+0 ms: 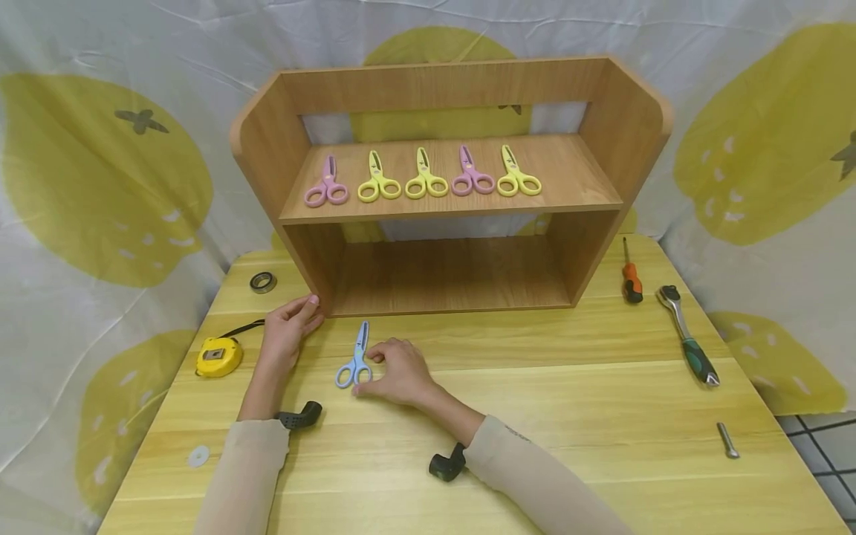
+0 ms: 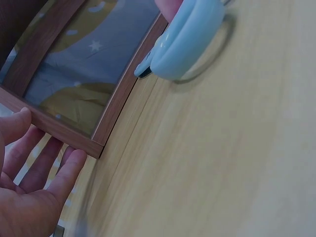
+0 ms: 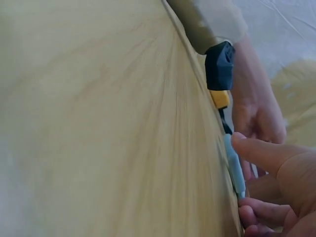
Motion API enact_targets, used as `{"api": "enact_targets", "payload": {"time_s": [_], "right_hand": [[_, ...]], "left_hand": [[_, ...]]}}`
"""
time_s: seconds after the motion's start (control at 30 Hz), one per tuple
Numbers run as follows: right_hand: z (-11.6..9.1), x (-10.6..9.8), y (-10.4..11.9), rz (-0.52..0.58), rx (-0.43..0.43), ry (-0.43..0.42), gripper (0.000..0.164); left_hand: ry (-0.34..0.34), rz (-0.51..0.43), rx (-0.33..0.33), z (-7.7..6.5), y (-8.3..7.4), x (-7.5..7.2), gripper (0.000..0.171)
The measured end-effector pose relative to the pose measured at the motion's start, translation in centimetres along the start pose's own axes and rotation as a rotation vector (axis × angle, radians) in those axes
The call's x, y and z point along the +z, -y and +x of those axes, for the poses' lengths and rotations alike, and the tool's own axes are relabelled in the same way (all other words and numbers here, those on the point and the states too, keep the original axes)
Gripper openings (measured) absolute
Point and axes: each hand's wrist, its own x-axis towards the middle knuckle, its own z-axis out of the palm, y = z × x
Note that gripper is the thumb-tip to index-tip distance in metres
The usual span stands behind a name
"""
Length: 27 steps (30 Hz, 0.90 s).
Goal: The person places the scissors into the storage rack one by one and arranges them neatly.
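Observation:
Light-blue scissors (image 1: 360, 355) are in my right hand (image 1: 401, 371), blades pointing toward the shelf. The thumb and fingers pinch them by the handle loops, and in the left wrist view the blue handle (image 2: 190, 42) stands over its shadow on the wood. My left hand (image 1: 286, 331) is at the lower left front corner of the wooden shelf (image 1: 448, 305). Its extended fingertips (image 2: 74, 160) touch the outer side panel. On the upper board, two purple scissors (image 1: 328, 182) and three yellow scissors (image 1: 378, 178) lie in a row, blades toward the back.
To the left lie a bearing (image 1: 263, 282), a yellow tape measure (image 1: 219, 357) and a white washer (image 1: 198, 456). On the right are an orange-handled screwdriver (image 1: 631, 279), a green-handled ratchet wrench (image 1: 689, 338) and a bolt (image 1: 727, 441). A lemon-print curtain (image 1: 100, 186) hangs behind.

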Motion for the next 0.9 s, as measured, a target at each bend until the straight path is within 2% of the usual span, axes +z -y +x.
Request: {"api": "enact_targets", "payload": {"time_s": [0.13, 0.27, 0.43, 0.63, 0.9], "right_hand": [[0.0, 0.3, 0.2, -0.044, 0.019, -0.003, 0.063], [0.1, 0.6, 0.1, -0.076, 0.019, -0.026, 0.054], [0.0, 0.7, -0.1, -0.063, 0.024, -0.051, 0.046], [-0.5, -0.1, 0.0, 0.047, 0.040, -0.023, 0.042], [-1.1, -1.7, -0.1, 0.340, 0.050, 0.058, 0.038]], "left_hand": [[-0.002, -0.009, -0.001, 0.0, 0.1, 0.0, 0.057], [0.005, -0.017, -0.001, -0.1, 0.2, 0.0, 0.053], [0.004, -0.012, -0.002, 0.0, 0.2, 0.0, 0.050], [0.005, -0.031, -0.003, -0.2, -0.1, 0.0, 0.049], [0.009, -0.026, -0.013, -0.4, -0.4, 0.0, 0.053]]}}
